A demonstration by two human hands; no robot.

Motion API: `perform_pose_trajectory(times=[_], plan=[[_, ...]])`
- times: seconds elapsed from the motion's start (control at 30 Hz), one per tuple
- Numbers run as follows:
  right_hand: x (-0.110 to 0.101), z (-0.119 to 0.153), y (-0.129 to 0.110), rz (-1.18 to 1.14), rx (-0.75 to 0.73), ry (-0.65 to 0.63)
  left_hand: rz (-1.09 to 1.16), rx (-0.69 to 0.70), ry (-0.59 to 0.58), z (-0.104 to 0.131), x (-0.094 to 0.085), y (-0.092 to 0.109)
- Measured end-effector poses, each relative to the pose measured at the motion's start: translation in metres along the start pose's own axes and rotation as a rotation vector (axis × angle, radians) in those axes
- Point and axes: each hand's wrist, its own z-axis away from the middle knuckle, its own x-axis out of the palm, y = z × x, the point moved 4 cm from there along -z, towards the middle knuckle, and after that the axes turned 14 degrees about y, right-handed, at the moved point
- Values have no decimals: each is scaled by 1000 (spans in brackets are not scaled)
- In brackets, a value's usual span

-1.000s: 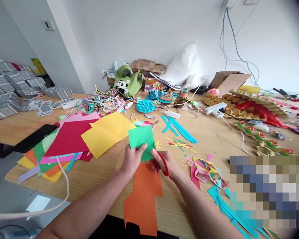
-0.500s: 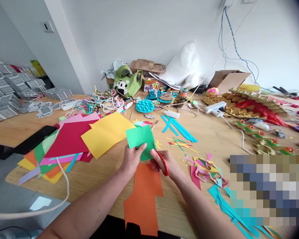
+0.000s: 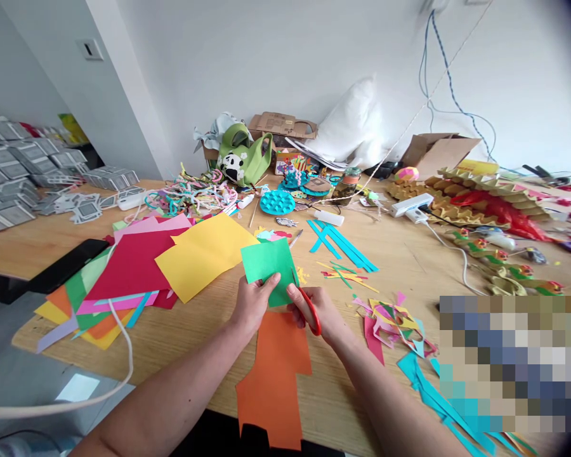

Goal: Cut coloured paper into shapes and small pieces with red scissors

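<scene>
At the near edge of the light wooden table [image 3: 171, 336], a long notched sheet of orange paper [image 3: 276, 374] is laid with its bottom end poking past the edge. Just beyond, a squarish piece of bright green paper [image 3: 266, 260] is pinched at its lower left by the left hand [image 3: 250, 304], thumb on top, fingers mostly hidden underneath. Red-handled metal scissors [image 3: 316, 322] are gripped in the right hand [image 3: 327, 311], a dark blade set by the green piece's right edge; whether paper's caught between the blades can't be told, tbh. The table's near right corner is blotted out by chunky pixels. Farther back, toward the left edge, a big yellow paper sheet [image 3: 204, 254] is overlapped onto a crimson one.
</scene>
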Motion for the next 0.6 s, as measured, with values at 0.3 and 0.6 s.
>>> perform_pose_trajectory(times=[0.3, 0.6], plan=[[0, 2, 0, -2, 8, 21, 23, -12, 2, -1, 0, -2], [0, 1, 2, 17, 13, 26, 80, -54, 1, 0, 2, -2]])
